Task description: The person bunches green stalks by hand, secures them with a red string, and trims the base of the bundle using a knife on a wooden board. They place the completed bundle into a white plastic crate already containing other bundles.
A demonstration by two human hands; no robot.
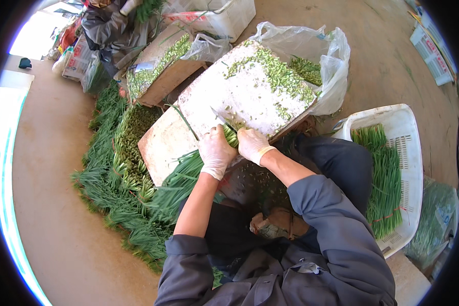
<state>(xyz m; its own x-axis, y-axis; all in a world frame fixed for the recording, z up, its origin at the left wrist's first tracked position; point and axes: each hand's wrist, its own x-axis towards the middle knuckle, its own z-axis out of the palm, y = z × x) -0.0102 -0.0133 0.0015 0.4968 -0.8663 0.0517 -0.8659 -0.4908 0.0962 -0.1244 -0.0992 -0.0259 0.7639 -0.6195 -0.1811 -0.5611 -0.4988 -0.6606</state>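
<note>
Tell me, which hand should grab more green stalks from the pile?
Probably the left hand. The pile of green stalks lies on the person's left, just below it. The right hand sits farther away, by the knife on the white board.

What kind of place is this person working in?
Probably an informal produce-trimming spot, perhaps a farm yard or market floor. Gloved hands, left hand and right hand, hold a bunch of green stalks on a white cutting board. Heaps of greens lie on the floor; a white crate holds trimmed bundles.
</note>
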